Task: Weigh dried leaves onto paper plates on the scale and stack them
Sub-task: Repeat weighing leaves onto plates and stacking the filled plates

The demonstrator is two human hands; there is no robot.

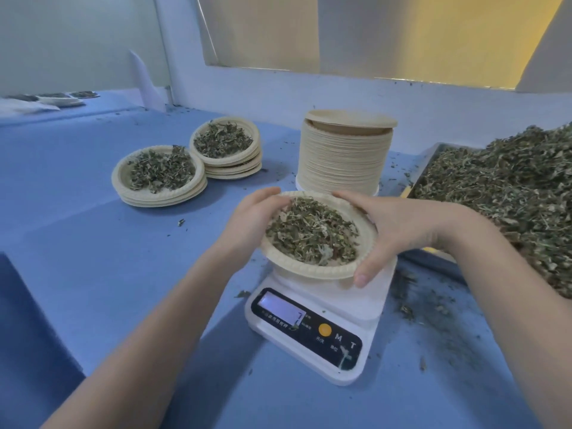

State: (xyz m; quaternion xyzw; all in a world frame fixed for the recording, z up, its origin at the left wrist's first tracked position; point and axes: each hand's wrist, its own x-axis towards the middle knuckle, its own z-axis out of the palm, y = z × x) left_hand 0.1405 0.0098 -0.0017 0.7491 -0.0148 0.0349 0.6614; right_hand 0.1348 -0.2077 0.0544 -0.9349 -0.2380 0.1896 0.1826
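Left hand [252, 216] and right hand [391, 226] grip opposite rims of the leaf-filled paper plate [297, 269] at frame centre, over the scale [312, 329]. Filled stacks [161, 193] sit on the bench [77, 230], upper left.

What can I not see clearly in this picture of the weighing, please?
- Scale reading, head view: one digit shows; the rest is glare and too small.
- Scale platform: covered by the filled plate, which the left hand and right hand hold; contact unclear.
- Tray of leaves: cut off by the right edge.
- Far plates: blurred and small; contents unclear.
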